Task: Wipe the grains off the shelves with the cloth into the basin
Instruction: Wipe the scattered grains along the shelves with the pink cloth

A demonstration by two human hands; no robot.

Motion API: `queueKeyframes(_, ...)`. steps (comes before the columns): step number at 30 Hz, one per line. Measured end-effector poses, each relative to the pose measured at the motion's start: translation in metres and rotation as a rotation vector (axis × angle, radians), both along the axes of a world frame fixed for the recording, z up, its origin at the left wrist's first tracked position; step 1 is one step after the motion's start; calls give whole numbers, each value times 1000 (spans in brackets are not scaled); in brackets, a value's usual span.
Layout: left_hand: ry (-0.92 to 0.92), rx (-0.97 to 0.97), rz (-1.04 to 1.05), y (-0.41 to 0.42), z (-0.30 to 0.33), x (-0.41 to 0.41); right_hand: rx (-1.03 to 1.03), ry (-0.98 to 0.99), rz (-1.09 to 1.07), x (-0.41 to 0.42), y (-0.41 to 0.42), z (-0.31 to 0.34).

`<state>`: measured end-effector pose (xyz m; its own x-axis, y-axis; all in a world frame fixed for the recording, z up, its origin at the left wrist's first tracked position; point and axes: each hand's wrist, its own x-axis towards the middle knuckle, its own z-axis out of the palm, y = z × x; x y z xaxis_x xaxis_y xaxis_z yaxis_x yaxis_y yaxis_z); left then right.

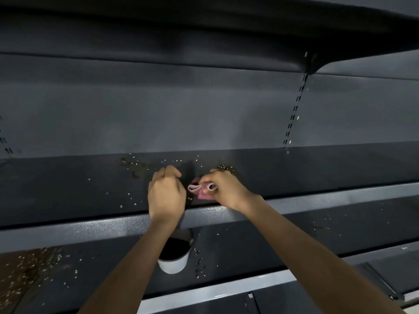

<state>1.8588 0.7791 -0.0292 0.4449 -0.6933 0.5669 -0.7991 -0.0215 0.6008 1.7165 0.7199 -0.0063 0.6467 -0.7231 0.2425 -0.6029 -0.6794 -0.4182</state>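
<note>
A dark metal shelf (68, 189) runs across the middle of the view, with pale grains (133, 164) scattered on it. My right hand (226, 189) grips a folded pink cloth (201, 189) near the shelf's front edge, beside a small heap of grains (225, 167). My left hand (166, 193) is curled just left of the cloth; whether it holds anything is hidden. A white basin (173, 262) with a dark inside stands on the lower shelf (249, 243), partly hidden behind my left forearm.
More grains lie on the lower shelf at the far left (29, 268) and beside the basin (199, 261). A grey front lip (317, 198) edges the middle shelf. Another shelf (204, 23) hangs overhead. A slotted upright (294, 109) runs down the back panel at right.
</note>
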Motion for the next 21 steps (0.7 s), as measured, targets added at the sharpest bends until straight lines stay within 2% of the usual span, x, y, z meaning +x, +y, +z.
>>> queueKeyframes(5, -47, -46, -36, 1, 2, 0, -43, -121, 2, -5, 1, 11)
queueKeyframes(10, -33, -89, -63, 2, 2, 1, 1, 37, 153, 7, 11, -4)
queueKeyframes(15, -13, -74, -51, 3, 2, 0, -50, -73, -22, 4, -5, 3)
queueKeyframes(17, -6, -73, -51, 2, 2, 1, -27, -122, 19, 0, -2, 7)
queueKeyframes(21, -8, -93, -56, 1, 2, 1, 22, 42, 184, 8, 16, 4)
